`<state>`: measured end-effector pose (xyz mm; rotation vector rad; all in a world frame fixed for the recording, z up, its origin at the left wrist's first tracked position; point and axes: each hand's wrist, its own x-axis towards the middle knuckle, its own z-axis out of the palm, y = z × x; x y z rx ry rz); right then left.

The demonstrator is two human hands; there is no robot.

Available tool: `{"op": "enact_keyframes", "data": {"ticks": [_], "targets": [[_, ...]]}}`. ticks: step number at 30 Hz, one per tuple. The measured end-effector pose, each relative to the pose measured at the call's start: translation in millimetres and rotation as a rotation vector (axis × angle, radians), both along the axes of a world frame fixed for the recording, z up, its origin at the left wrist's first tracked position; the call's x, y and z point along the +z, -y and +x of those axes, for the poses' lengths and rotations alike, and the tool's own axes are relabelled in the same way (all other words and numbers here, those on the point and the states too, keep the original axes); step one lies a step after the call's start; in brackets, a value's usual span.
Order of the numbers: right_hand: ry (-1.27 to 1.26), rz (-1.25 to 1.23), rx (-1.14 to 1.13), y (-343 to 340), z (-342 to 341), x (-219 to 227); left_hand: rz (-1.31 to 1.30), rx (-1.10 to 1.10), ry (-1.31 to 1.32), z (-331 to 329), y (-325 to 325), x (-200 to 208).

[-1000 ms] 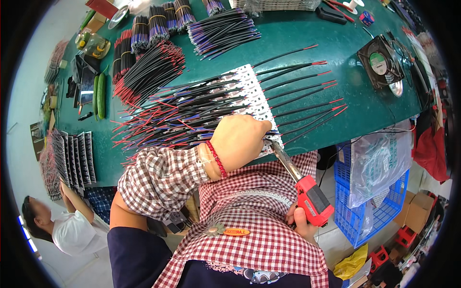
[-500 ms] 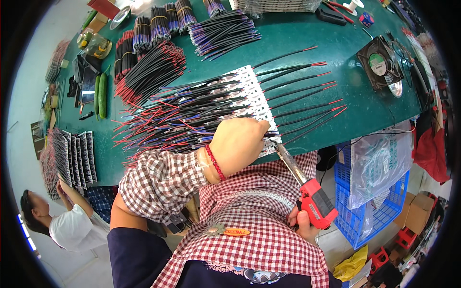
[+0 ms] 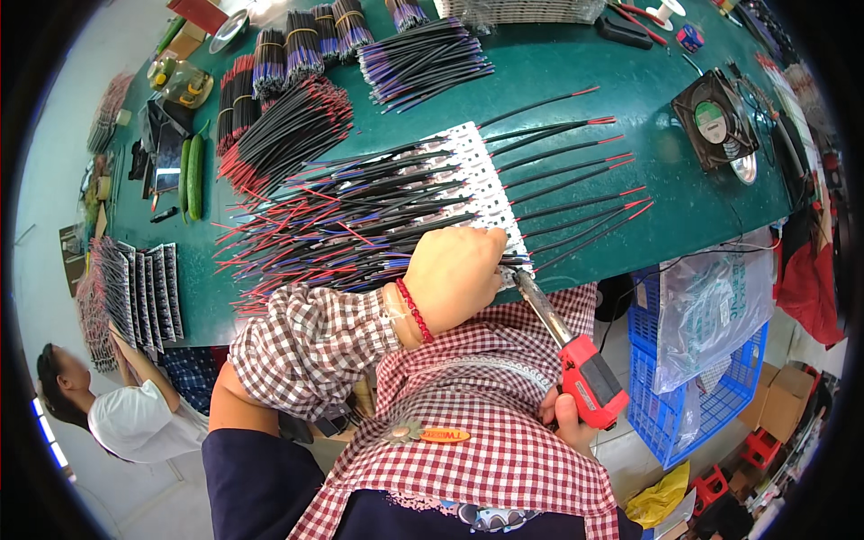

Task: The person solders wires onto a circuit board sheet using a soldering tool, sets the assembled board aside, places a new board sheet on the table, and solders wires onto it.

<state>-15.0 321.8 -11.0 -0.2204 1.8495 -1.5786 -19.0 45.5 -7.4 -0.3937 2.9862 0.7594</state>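
A white board panel (image 3: 490,193) lies on the green table, with many black wires (image 3: 360,184) running off its left side, their ends red and blue. More black wires with red tips (image 3: 576,157) reach out to the right of it. My left hand (image 3: 454,274) is closed at the panel's near edge; its fingertips and whatever they pinch are hidden. In my right hand (image 3: 569,419) is the handle of a red and black soldering iron (image 3: 589,382). The iron's metal tip points up-left to the panel's near right corner, close by my left fingers.
Loose wires (image 3: 292,135) and banded wire bundles (image 3: 301,49) lie at the back left, beside two cucumbers (image 3: 194,175). A square fan (image 3: 711,121) stands at the right. Below the table edge is a blue crate (image 3: 693,405). Another person (image 3: 135,414) works at the left near wired panels (image 3: 148,297).
The whole view has shifted slightly. My left hand stays at the panel's near edge, and the soldering iron remains at the same corner with hardly any movement.
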Motion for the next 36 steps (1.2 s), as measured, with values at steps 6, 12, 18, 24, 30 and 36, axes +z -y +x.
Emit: {"op": "enact_keyframes", "data": {"ticks": [6,12,18,24,30,36], "targets": [[-0.019,0.002,-0.01,6,0,3,-0.005,0.025,-0.025,1,-5,2],[-0.049,-0.049,-0.028,-3,6,-1,-0.026,0.031,-0.059,2,-6,0],[-0.004,-0.117,-0.152,2,6,10,-0.014,0.002,-0.083,5,-5,1],[-0.023,-0.179,-0.174,-2,9,7,0.076,-0.111,-0.109,20,4,8],[-0.035,-0.243,-0.159,-9,7,3,0.026,0.126,-0.438,37,-2,55],[-0.013,-0.166,-0.09,-13,9,5,0.087,0.126,-0.26,28,-16,20]]}}
